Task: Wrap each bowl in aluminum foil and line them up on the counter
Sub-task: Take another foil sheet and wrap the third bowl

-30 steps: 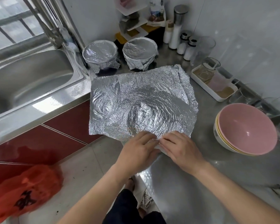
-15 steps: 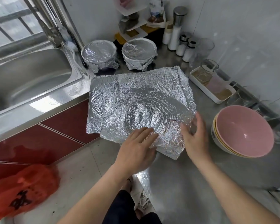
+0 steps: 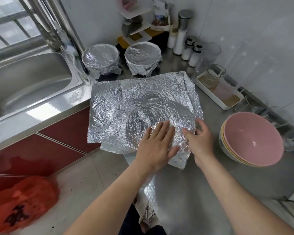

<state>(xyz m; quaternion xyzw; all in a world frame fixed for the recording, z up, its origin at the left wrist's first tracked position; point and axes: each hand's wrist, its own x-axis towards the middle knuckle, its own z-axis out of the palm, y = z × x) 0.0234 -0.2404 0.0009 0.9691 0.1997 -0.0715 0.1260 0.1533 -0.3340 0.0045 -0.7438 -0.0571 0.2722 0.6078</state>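
Observation:
A large crinkled sheet of aluminum foil (image 3: 136,106) lies spread on the steel counter (image 3: 190,187), its left part overhanging the counter's edge. My left hand (image 3: 157,145) presses flat on the foil's near right part with straight fingers. My right hand (image 3: 199,139) lies beside it at the foil's right edge, its fingers curled over that edge. Two foil-wrapped bowls (image 3: 100,58) (image 3: 143,55) stand side by side at the back. A stack of bare bowls with a pink one on top (image 3: 252,139) sits to the right.
A steel sink (image 3: 25,85) with a tap lies to the left. Salt shakers and bottles (image 3: 190,50), a rack and a white tray with a glass jar (image 3: 219,92) line the back wall. A red plastic bag (image 3: 22,206) lies on the floor below.
Both hands left the foil's near edge. The left slid forward and flattened on the sheet; the right swung out to the right edge and came back beside the left.

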